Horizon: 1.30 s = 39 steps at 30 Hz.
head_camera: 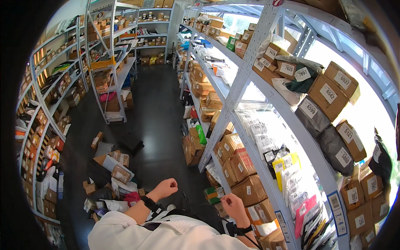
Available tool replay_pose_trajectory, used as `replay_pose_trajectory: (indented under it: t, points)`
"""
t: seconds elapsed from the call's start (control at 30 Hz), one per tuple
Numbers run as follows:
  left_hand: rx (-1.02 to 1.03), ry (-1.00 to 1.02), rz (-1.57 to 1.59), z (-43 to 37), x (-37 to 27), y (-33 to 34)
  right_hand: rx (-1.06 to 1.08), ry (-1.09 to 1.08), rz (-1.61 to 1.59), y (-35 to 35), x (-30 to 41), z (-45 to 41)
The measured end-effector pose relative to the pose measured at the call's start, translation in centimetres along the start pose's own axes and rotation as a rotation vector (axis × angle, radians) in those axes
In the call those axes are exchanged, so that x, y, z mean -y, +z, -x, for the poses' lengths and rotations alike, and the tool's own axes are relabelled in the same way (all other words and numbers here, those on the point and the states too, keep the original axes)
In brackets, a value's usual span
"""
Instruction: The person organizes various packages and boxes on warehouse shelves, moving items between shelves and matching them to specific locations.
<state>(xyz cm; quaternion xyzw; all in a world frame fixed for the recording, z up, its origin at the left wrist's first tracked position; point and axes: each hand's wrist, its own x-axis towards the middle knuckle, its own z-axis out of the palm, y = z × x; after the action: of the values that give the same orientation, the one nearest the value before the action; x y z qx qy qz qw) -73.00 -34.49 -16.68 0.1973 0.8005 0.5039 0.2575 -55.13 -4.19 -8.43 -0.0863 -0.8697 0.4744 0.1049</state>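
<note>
My left hand (166, 188) is held in front of my body with its fingers curled, and nothing shows in it. On the right, my right hand (230, 202) is also loosely curled, close to the cardboard boxes on the low shelf; no object shows in it. Black straps circle both wrists. To the left of my left hand, a pile of cardboard boxes and plastic mailing bags (122, 173) lies on the dark floor. A green-taped parcel (213, 195) sits just left of my right hand.
A metal shelving rack (247, 62) full of labelled boxes and bags runs along my right. Another rack (114, 75) stands ahead to the left, with curved-looking shelves (40, 107) at the far left. Dark floor (156, 103) stretches between them.
</note>
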Motion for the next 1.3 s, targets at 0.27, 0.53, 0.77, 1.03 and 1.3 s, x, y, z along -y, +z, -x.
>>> replay_pose_trajectory:
  t: [0.27, 0.53, 0.77, 1.03, 1.3]
  points:
    - [0.016, -0.032, 0.087, -9.4, 2.3, -2.9, 0.062, -0.013, 0.000, 0.7, -2.4, -9.1]
    - [-0.028, -0.086, 0.162, -20.2, 5.1, -12.9, 0.112, -0.001, 0.013, 6.8, -1.5, -24.4]
    - [-0.109, -0.109, 0.149, -29.5, 10.6, -26.7, 0.101, -0.101, 0.067, 14.1, 3.4, -42.2]
    - [-0.210, -0.187, 0.191, -40.2, 12.8, -38.3, 0.159, -0.163, 0.080, 18.0, 4.9, -58.5]
    - [-0.182, -0.210, 0.262, -54.8, 11.2, -42.3, 0.128, -0.144, 0.105, 17.5, 1.7, -71.8]
